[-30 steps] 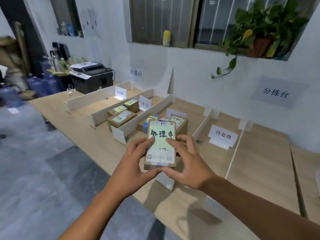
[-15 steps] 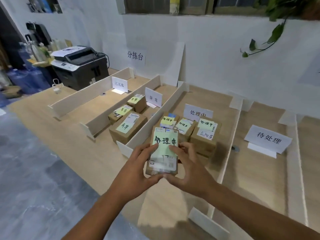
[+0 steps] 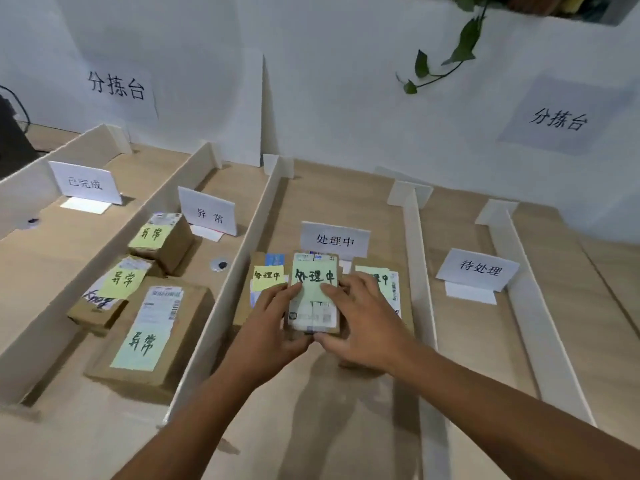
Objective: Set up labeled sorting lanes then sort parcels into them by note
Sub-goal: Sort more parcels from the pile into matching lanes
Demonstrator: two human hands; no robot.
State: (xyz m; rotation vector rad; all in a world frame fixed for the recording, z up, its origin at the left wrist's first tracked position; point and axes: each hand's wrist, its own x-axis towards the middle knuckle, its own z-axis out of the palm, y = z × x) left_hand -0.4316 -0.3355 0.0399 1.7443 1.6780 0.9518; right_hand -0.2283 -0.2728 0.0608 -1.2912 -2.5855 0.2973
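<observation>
Head view looks down on a wooden tabletop (image 3: 346, 195) split into lanes by white dividers (image 3: 237, 282). Both hands hold one small cardboard parcel (image 3: 313, 315) bearing a green note (image 3: 313, 277) that reads 处理中. The left hand (image 3: 266, 327) is at its left side and the right hand (image 3: 363, 320) at its right, fingers on the top face, thumbs at the near end. Each grip is closed on the parcel. It sits in the lane marked by the 处理中 sign (image 3: 334, 240), just in front of that sign and between two other parcels (image 3: 394, 289) with the same note; whether it rests on the tabletop I cannot tell. One lane to the left, three parcels (image 3: 149, 337) noted 异常 lie near the 异常 sign (image 3: 209, 214).
</observation>
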